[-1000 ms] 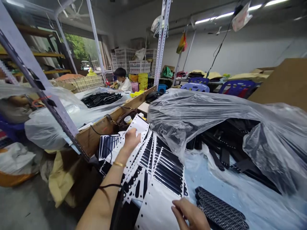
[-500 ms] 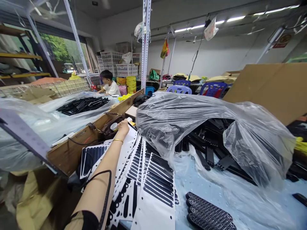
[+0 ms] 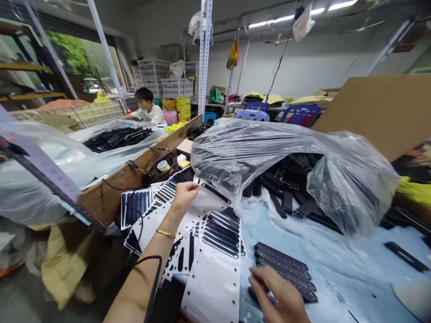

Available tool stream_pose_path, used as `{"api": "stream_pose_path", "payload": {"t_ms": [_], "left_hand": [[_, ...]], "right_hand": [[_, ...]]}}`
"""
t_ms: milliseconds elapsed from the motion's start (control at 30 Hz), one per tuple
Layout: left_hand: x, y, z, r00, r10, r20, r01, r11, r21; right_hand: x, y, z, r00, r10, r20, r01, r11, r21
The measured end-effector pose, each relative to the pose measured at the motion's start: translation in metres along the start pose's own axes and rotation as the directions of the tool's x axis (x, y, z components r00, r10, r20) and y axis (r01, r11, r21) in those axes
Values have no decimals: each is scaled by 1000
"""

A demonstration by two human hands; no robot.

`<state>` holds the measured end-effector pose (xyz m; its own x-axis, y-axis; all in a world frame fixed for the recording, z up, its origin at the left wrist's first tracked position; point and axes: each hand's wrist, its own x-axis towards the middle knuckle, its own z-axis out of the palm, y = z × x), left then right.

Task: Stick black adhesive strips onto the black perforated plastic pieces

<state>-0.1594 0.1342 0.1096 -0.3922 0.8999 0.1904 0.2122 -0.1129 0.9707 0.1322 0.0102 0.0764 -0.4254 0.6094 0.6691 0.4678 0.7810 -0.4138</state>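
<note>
My left hand [image 3: 186, 196] is closed in a pinch on the edge of a white sticker sheet [image 3: 205, 202], which has one black strip near its far right edge. Beneath it lie more sheets with rows of black strip stickers [image 3: 220, 233], spread and overlapping. My right hand [image 3: 279, 294] is at the bottom of the view, slightly blurred, fingers bent and a little apart, with nothing visible in them. Just beyond it, partly hidden by it, lies a stack of black strips with a mesh pattern [image 3: 283, 264] on the blue table.
A clear plastic bag [image 3: 256, 143] covers a heap of black plastic parts [image 3: 286, 184]. Along the left runs a wooden board [image 3: 111, 188], with a brown handbag [image 3: 161, 163] and a small round tub [image 3: 163, 166] beside it. A person [image 3: 148, 107] sits beyond the board.
My left hand has come back toward me from beside the handbag and now grips a sheet. My right hand has entered from below. The view has shifted slightly.
</note>
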Motion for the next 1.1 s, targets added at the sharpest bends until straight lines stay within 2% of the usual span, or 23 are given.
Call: {"api": "stream_pose_path", "payload": {"t_ms": [67, 133, 200, 267, 433, 500, 633, 733, 833, 967, 1033, 1100], "left_hand": [[-36, 6, 7, 998, -16, 63, 22, 995, -96], [-67, 16, 12, 992, -29, 121, 51, 983, -178], [-89, 28, 16, 985, -39, 166, 83, 960, -267], [-105, 39, 18, 978, -53, 203, 121, 932, -341], [-126, 48, 21, 918, -177, 355, 321, 856, -404], [-133, 46, 24, 901, -222, 373, 376, 827, -417], [-145, 44, 29, 893, -219, 392, 400, 783, -475], [-152, 44, 32, 890, -230, 393, 418, 756, -504], [-160, 41, 35, 872, -268, 410, 464, 721, -514], [-160, 29, 36, 858, -301, 415, 492, 714, -499], [-142, 22, 29, 890, -331, 313, 451, 743, -494], [-106, 17, 15, 942, -317, 107, 325, 793, -515]], "right_hand": [[25, -3, 0, 998, -8, -55, 7, 1000, -18], [46, -4, 7, 996, 52, -75, -54, 998, -25], [59, -2, 17, 984, 131, -119, -133, 991, -11], [63, 2, 25, 975, 194, -109, -195, 981, 4], [54, -1, 29, 970, 235, -63, -232, 971, 49], [50, -8, 28, 973, 225, -57, -219, 971, 96], [47, -26, 27, 970, 242, -8, -237, 954, 183], [48, -34, 26, 949, 315, 37, -313, 913, 262], [47, -35, 27, 890, 446, 96, -445, 804, 394], [40, -20, 18, 790, 576, 212, -574, 571, 587], [30, -4, 0, 736, 660, 150, -582, 504, 638], [16, 14, -28, 639, 769, 3, -558, 461, 690]]}}
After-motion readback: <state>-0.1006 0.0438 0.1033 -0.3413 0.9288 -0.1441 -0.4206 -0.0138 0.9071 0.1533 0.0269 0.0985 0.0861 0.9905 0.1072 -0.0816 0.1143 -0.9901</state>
